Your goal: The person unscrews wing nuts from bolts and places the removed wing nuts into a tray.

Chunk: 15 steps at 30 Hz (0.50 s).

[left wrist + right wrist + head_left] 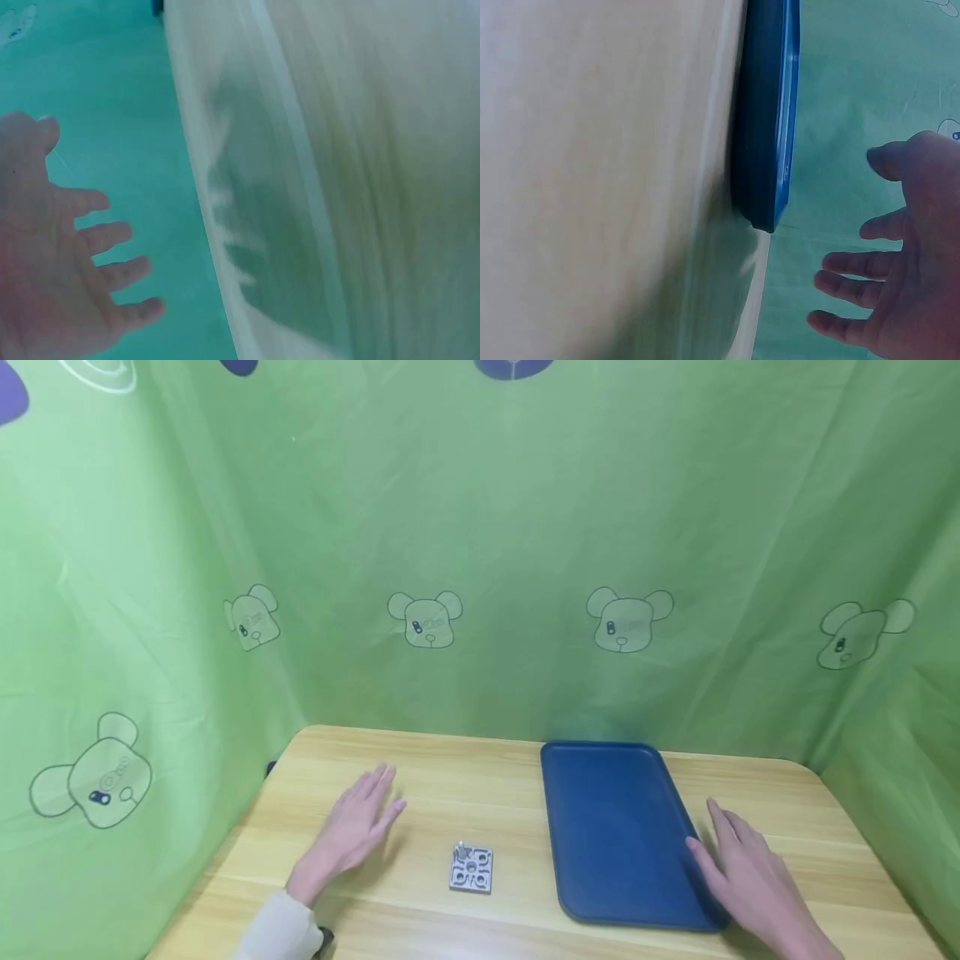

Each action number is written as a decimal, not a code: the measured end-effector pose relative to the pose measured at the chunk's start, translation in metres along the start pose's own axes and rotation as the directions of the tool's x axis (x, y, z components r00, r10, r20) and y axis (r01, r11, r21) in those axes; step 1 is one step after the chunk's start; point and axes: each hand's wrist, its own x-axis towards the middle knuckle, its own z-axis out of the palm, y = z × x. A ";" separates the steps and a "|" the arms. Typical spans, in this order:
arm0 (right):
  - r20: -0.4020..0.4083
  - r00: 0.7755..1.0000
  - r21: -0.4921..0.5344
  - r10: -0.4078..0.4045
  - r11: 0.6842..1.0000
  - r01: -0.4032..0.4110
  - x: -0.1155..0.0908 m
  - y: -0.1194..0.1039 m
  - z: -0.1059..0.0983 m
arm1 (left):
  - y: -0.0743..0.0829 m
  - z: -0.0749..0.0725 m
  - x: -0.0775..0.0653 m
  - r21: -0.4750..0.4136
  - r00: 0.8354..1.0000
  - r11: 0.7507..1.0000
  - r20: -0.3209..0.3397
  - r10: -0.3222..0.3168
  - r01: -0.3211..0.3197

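Square metal plate (471,881) lies flat on the woodgrain table (465,789), left hand (351,828) off at its 10 o'clock, right hand (753,881) by the blue tray (618,835), at the tray's 4 o'clock. Both look empty from here, fingers loose. Plate's probably stiff, kinda weighty, maybe slick; I'd pinch its 3 and 9 o'clock edges, avoiding that little metal fitting (462,852) at 11.

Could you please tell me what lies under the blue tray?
Wooden tabletop shows around the blue tray; the tray's base hides whatever is directly beneath it.
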 end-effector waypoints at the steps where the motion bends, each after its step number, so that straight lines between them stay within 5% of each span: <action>1: 0.003 1.000 0.005 0.005 1.000 -0.005 -0.002 0.000 0.000 | 0.003 0.000 -0.002 -0.037 1.000 0.999 0.015 0.009 -0.008; 15: 0.151 0.985 0.030 0.078 0.996 -0.083 -0.007 -0.007 0.006 | 0.047 0.007 -0.025 -0.339 0.978 0.938 0.162 0.135 -0.073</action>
